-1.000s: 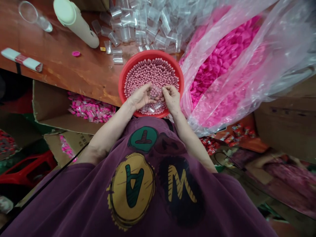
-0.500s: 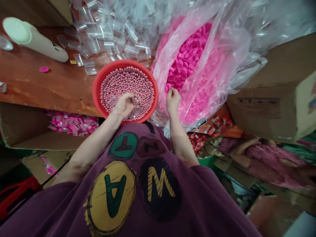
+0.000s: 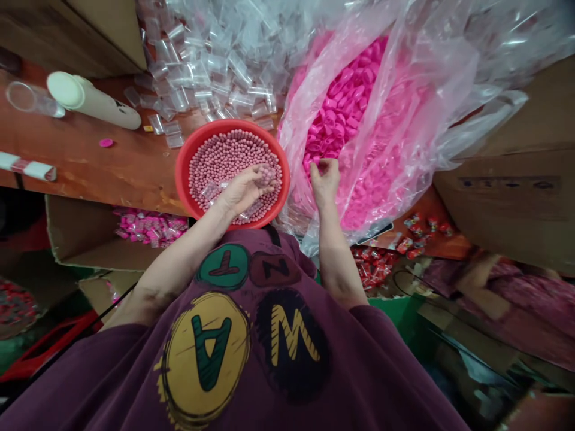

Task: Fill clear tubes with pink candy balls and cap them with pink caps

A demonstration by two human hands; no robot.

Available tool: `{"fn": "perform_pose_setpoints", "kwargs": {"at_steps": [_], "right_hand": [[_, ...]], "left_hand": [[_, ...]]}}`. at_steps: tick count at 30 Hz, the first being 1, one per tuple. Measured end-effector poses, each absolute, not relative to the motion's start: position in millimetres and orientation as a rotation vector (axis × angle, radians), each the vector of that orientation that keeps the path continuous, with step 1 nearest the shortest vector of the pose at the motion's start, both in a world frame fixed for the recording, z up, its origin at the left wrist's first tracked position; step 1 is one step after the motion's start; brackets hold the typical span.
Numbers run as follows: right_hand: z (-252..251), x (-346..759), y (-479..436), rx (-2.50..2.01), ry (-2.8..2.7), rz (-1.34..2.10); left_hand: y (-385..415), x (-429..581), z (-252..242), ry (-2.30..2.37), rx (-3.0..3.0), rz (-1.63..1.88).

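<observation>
My left hand (image 3: 245, 190) is over the red basin (image 3: 183, 157), its fingers closed round a small clear plastic cup (image 3: 268, 175) that seems to have pink beads in it. Round pink beads (image 3: 224, 154) fill the basin, and a few clear cups (image 3: 210, 191) lie on them beside my wrist. To the right, my right hand (image 3: 326, 179) is at the near edge of the bright pink caps (image 3: 335, 123) in an open plastic bag (image 3: 381, 161). Its thumb and fingers pinch what looks like one pink cap, mostly hidden by the fingertips.
Loose clear cups (image 3: 215, 72) are heaped behind the basin. At left stand a pale bottle (image 3: 96, 102) and a clear tumbler (image 3: 33, 99). A cardboard box (image 3: 81, 239) holds filled pink-capped cups (image 3: 150, 226). Another carton (image 3: 507, 185) stands at right, near a person's arm (image 3: 483, 290).
The view has shifted slightly. My left hand has moved a little right over the beads with the clear cup. My right hand stays by the pink caps, its fingers now turned more toward them.
</observation>
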State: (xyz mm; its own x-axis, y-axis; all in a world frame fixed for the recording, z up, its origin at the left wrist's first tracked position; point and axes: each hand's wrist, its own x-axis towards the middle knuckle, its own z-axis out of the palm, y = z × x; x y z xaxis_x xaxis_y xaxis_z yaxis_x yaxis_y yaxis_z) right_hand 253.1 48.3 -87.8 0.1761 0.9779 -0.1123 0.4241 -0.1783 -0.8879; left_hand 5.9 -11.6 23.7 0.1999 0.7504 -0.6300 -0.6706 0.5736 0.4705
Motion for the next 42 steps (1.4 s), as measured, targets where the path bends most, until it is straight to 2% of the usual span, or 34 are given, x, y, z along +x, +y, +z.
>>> {"fn": "perform_pose_setpoints", "kwargs": {"at_steps": [4,9,24,34,42], "right_hand": [[-30,211,26,-1.400,-1.345,1.198],[12,170,6,-1.298,-1.606,1.031],[27,152,-37,-1.319,-1.944,0.689],[35,145,-31,-1.345,-1.653,0.959],[13,144,-34,-1.381,-1.481,1.102]], "left_hand": [[-9,15,27,0.999,0.145,0.980],[-17,17,30,0.992,0.142,1.036],[-39,11,58,1.099,0.068,1.072],[-44,-9,48,0.970,0.207,1.128],[-50,-3,36,1.109,0.236,1.078]]}}
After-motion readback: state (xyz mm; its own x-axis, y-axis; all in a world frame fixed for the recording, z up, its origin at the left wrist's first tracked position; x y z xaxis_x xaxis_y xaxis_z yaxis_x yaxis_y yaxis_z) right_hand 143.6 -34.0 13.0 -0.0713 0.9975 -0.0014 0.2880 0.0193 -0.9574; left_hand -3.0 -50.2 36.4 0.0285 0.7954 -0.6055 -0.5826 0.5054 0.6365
